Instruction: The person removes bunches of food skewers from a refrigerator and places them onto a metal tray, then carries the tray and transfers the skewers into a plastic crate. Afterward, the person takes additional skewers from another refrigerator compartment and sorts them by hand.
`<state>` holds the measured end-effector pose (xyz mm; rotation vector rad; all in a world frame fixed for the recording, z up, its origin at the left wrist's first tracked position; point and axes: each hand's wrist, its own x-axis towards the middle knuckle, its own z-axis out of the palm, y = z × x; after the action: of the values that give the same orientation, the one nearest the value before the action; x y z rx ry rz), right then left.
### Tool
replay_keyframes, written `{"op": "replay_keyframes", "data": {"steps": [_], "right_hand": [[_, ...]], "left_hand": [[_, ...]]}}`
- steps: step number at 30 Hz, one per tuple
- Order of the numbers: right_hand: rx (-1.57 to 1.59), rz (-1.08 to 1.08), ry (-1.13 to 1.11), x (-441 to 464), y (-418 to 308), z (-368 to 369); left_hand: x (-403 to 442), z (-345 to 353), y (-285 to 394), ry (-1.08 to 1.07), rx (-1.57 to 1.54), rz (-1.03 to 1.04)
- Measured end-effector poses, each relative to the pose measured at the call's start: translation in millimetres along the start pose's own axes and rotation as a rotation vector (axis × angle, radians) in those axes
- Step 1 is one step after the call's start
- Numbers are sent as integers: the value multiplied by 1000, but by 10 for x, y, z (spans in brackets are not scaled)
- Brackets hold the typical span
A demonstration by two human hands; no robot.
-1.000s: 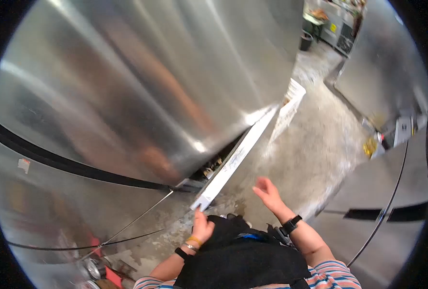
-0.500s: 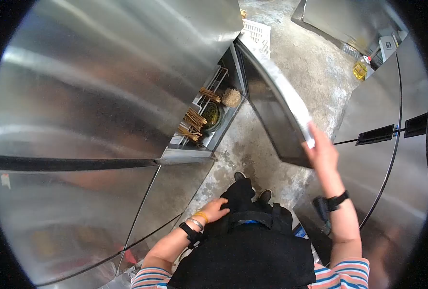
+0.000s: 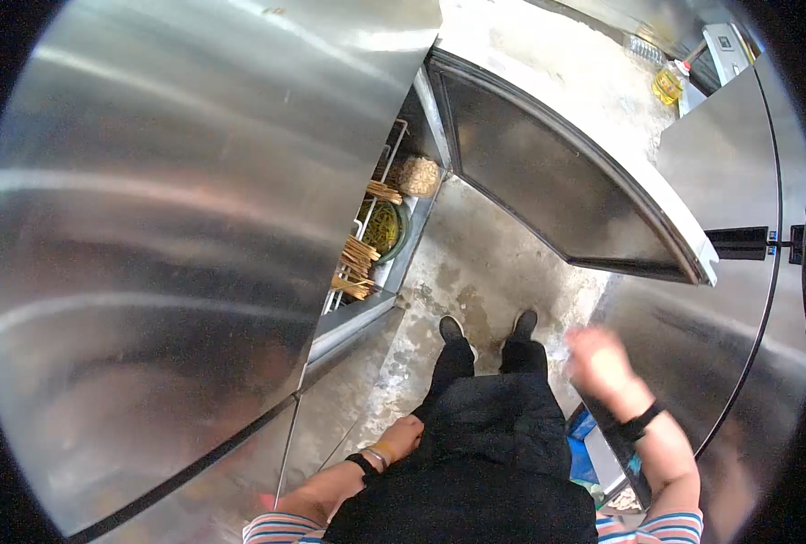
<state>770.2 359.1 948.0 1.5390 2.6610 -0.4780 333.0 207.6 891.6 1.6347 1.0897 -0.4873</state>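
My left hand (image 3: 405,437) hangs beside the black apron (image 3: 489,408), its fingers curled in with nothing showing in them. My right hand (image 3: 602,364) is in the air to the right of my legs, below and apart from the open fridge door (image 3: 548,172). Motion blurs its fingers, and no object shows in it. The door stands swung wide from the steel cabinet (image 3: 194,181). Inside the cabinet are bundles of wooden sticks (image 3: 359,258), a round bowl of something green and yellow (image 3: 385,228), and a bag of pale pieces (image 3: 417,177).
Another steel cabinet (image 3: 720,344) with black handles flanks me on the right. A bottle of yellow oil (image 3: 668,83) stands at the far right. Blue items (image 3: 581,453) lie low by my right arm. Concrete floor (image 3: 484,245) lies ahead of my shoes.
My right hand has let go of the door's edge and moved down. The door is swung wider to the right. My left hand stays low by my side, its fingers more curled.
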Motion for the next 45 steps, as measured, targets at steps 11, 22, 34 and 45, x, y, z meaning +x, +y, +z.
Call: {"op": "replay_keyframes", "data": {"steps": [11,22,34,45], "right_hand": [[1009,-531,-1456,-635,-556,1616],[601,-474,-1124,2690,375,1989],[1218,-24,1,5589,655,3055],[1197,-186,390,5686,550,3657]], "left_hand": [[-796,378,-309,-446,-1142,-242],[800,-1268,-57,448,266,-342],[1015,-1758,-406,917,839,-491],[437,-1359,-261,1214,1550,-480]]}}
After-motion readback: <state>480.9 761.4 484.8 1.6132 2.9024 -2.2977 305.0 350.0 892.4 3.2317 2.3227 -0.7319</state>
